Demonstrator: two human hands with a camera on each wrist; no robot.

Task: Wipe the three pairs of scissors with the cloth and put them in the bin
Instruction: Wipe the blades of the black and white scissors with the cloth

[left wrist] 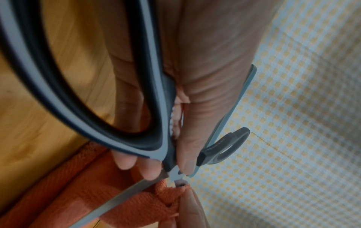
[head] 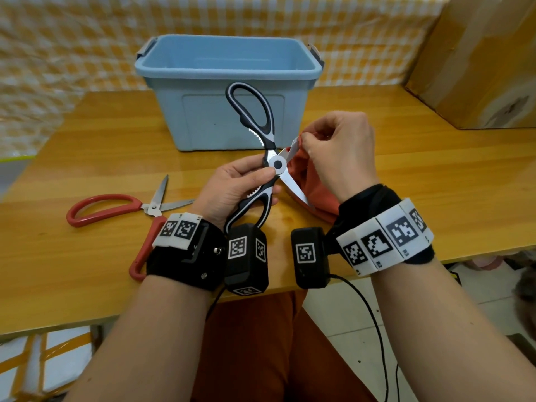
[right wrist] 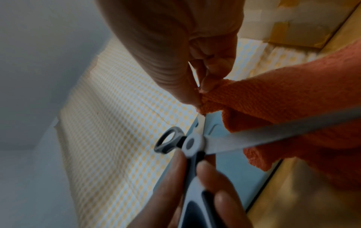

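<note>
With our left hand (head: 232, 184) gripping the stiff, sharp black scissors (head: 271, 158) near the pivot, above the bench (head: 406, 175), our right hand (head: 339, 149) pinches the soft cloth (head: 316, 187) round one slippery blade.

Looks like made-up test room, not real home. Wooden bench (head: 87, 158) with yellow-and-white checked sheet (head: 72, 39) hung behind as backdrop. Big cardboard box (head: 475, 59) stands at bench's right end. Tiled floor (head: 345, 309) below. Black bands with square black-and-white code tags (head: 385, 239) strapped on both wrists, thin cable (head: 374, 320) hanging down.
</note>
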